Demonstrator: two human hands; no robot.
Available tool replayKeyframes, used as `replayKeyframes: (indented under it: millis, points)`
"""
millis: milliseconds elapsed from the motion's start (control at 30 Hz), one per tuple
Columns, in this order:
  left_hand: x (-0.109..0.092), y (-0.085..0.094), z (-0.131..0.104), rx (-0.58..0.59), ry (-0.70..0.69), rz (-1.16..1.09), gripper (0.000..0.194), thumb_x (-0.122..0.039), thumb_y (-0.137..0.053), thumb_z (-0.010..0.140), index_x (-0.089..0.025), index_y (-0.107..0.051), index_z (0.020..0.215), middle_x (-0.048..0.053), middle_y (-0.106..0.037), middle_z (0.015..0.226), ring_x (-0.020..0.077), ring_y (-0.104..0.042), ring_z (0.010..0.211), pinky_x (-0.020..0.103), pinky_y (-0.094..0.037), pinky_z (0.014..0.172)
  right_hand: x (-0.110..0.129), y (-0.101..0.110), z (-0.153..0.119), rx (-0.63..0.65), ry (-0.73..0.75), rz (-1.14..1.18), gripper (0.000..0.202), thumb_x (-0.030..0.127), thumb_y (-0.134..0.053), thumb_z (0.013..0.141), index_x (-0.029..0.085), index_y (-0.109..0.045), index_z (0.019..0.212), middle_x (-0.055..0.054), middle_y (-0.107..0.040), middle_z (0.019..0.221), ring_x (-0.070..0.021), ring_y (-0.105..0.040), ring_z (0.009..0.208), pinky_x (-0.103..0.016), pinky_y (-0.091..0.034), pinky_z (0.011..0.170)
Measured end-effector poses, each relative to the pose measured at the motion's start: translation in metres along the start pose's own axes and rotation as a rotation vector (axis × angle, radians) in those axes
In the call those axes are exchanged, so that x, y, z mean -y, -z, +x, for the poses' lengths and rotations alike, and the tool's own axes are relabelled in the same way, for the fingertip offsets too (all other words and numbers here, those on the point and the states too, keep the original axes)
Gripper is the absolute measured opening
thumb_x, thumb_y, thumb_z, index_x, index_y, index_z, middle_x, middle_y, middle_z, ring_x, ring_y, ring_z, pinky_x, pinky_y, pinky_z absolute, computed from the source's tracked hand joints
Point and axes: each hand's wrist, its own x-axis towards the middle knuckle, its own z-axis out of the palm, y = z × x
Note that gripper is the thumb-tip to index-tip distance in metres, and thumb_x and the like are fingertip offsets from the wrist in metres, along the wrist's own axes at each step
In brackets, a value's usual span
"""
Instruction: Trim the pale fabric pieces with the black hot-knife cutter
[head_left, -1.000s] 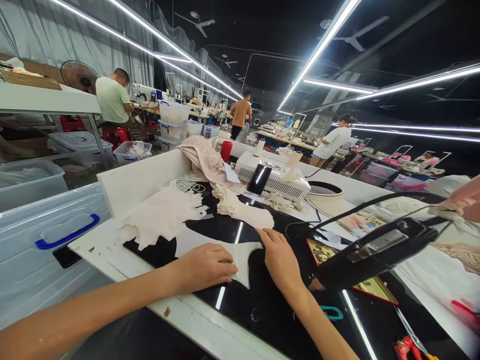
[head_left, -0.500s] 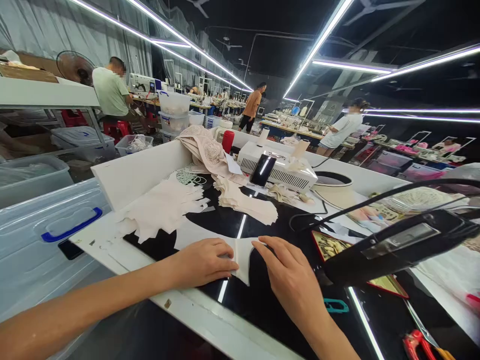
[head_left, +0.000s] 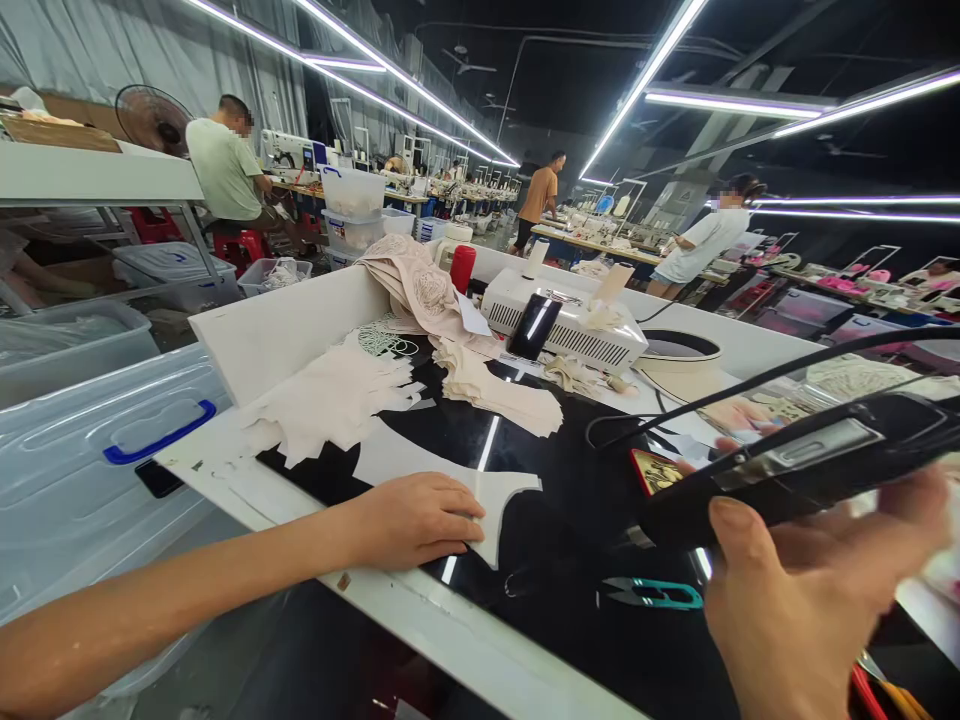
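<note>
My left hand (head_left: 424,520) lies on a white cut piece of fabric (head_left: 491,505), its fingers laid out over it against the glossy black table surface. The piece's curved right end sticks out past my fingertips. At the right, my right hand (head_left: 810,585) is wrapped around a black corded hand tool (head_left: 757,485), thumb on the near side and some fingertips showing beyond it; the other fingers are blurred. Teal thread snips (head_left: 652,593) lie on the black surface between my hands.
Stacked cream fabric pieces (head_left: 495,390) and a wider pile (head_left: 330,395) lie behind. Farther back stand a phone (head_left: 534,325), a white vented machine (head_left: 570,320) and a red thread cone (head_left: 463,268). A lidded plastic bin (head_left: 97,470) adjoins the table's left. Co-workers are in the background.
My right hand has left the fabric's right end and moved right to the black tool. The fabric's right end now lies unfolded. My left hand stays on the piece.
</note>
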Motion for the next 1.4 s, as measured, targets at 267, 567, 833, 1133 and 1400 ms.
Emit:
replayKeyframes:
  millis: [267,567,833,1133,1400]
  points:
    - [-0.011,0.001,0.012,0.014,-0.053,0.104,0.022,-0.024,-0.081,0.095,-0.017,-0.069,0.112,0.007,-0.077,0.112,0.0212,-0.07,0.104,0.032,-0.056,0.097,0.002,-0.035,0.002,0.0,-0.202,0.054,0.056,0.038,-0.091,0.073,0.027,-0.063,0.121,0.004,-0.074,0.089,-0.0156,-0.068,0.061,-0.034,-0.062,0.061]
    - [-0.014,-0.01,0.024,-0.018,-0.192,0.254,0.025,-0.016,-0.054,0.108,-0.016,-0.069,0.088,0.005,-0.073,0.089,0.0173,-0.067,0.083,0.028,-0.057,0.086,0.02,-0.058,-0.016,-0.149,-0.095,-0.208,0.058,0.041,-0.096,0.067,0.024,-0.061,0.11,0.003,-0.071,0.093,-0.0172,-0.067,0.065,-0.037,-0.058,0.07]
    - [-0.023,-0.015,0.022,-0.092,0.19,-0.198,0.011,-0.008,-0.069,0.096,-0.017,-0.071,0.089,0.003,-0.077,0.097,0.0171,-0.071,0.094,0.025,-0.054,0.087,0.026,-0.067,-0.043,-0.044,-0.166,0.184,0.054,0.023,-0.086,0.08,0.027,-0.059,0.127,0.006,-0.068,0.082,-0.0137,-0.063,0.058,-0.032,-0.058,0.056]
    - [-0.026,-0.016,0.024,-0.095,0.325,-0.374,0.015,-0.004,-0.069,0.089,-0.018,-0.07,0.082,0.001,-0.077,0.098,0.0173,-0.07,0.095,0.027,-0.051,0.091,0.027,-0.081,-0.056,0.038,-0.163,0.373,0.049,0.018,-0.078,0.083,0.029,-0.06,0.127,0.005,-0.067,0.084,-0.0134,-0.062,0.061,-0.029,-0.058,0.052]
    - [-0.024,-0.02,0.023,-0.104,0.315,-0.374,0.015,-0.006,-0.067,0.09,-0.018,-0.069,0.082,0.002,-0.077,0.098,0.0188,-0.07,0.095,0.028,-0.051,0.091,0.024,-0.083,-0.062,0.068,-0.203,0.336,0.05,0.023,-0.08,0.085,0.03,-0.055,0.127,0.005,-0.064,0.085,-0.0134,-0.062,0.063,-0.03,-0.058,0.053]
